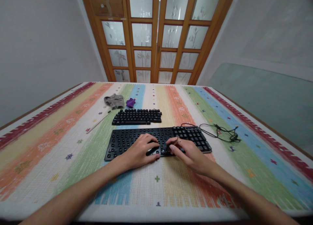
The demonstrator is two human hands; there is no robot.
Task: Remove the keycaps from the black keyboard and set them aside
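A black computer keyboard (141,132) lies across the striped tablecloth. Over its left and middle part most keycaps are off and bare key posts show; the number pad at the right still has its caps. My left hand (141,149) rests on the keyboard, thumb along the front edge and apart from the curved fingers. Over the lower middle keys, the fingers of my right hand (187,151) are pinched together at a dark keycap. A thin brownish bit shows at those fingertips; I cannot make out what it is.
Loose black keycaps (137,116) stand in rows behind the keyboard. Further back lie a grey cloth (114,101) and a purple cloth (130,103). A white brush-like stick (97,122) is at the left, the coiled cable (221,132) at the right.
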